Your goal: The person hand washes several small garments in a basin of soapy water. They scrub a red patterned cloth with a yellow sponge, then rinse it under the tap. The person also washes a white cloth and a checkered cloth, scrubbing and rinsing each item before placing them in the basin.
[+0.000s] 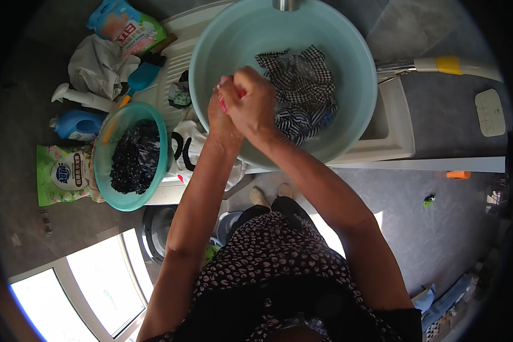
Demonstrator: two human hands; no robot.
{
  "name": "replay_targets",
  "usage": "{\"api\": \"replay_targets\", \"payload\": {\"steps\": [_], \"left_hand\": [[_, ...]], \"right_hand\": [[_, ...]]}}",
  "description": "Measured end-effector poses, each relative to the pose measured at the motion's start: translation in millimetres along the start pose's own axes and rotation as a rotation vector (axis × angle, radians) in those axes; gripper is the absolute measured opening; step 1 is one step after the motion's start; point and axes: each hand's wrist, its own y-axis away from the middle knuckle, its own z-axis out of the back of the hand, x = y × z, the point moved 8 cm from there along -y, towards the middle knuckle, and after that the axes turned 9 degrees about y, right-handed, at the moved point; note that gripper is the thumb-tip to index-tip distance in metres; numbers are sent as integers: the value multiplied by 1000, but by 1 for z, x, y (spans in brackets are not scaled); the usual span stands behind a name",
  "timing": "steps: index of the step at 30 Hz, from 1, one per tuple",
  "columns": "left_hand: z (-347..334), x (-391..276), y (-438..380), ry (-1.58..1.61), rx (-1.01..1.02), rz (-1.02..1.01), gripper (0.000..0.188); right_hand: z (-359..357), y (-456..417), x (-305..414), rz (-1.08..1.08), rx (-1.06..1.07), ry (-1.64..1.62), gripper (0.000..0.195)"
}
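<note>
Over the left part of a large pale green plastic basin point(222, 47), my left hand point(223, 109) and my right hand point(254, 100) are pressed together, closed around something red or pink. Only small bits of it show between the fingers, so I cannot tell what it is. In the basin, right of my hands, lie a wet black-and-white checked cloth point(299, 77) and a striped cloth point(297, 124). A metal tap end point(286, 4) hangs over the basin's far rim.
Left of the basin, a smaller green basin point(162, 145) holds dark dotted cloth point(134, 162). Around it are a white garment point(192, 145), a blue bottle point(79, 125), a white spray bottle point(85, 98), a blue scoop point(143, 77) and detergent bags point(64, 175). A sink compartment point(378, 115) shows at the right.
</note>
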Motion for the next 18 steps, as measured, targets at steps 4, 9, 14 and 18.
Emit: {"api": "replay_targets", "payload": {"steps": [4,9,14,18], "left_hand": [[-35,-1,11,-409,-259,-1,26],[-63,-27,6,-501,-42,-100,18],[-21,-24,7,-521,-176,-15,51],[-32,-2,11,-39,-73,279,61]], "right_hand": [[17,-24,-65,-316,6,-514,11],[4,22,-43,-843,509,-957,23],[34,-25,-59,-375,381,-547,15],[45,-4,15,294,193,37,20]]}}
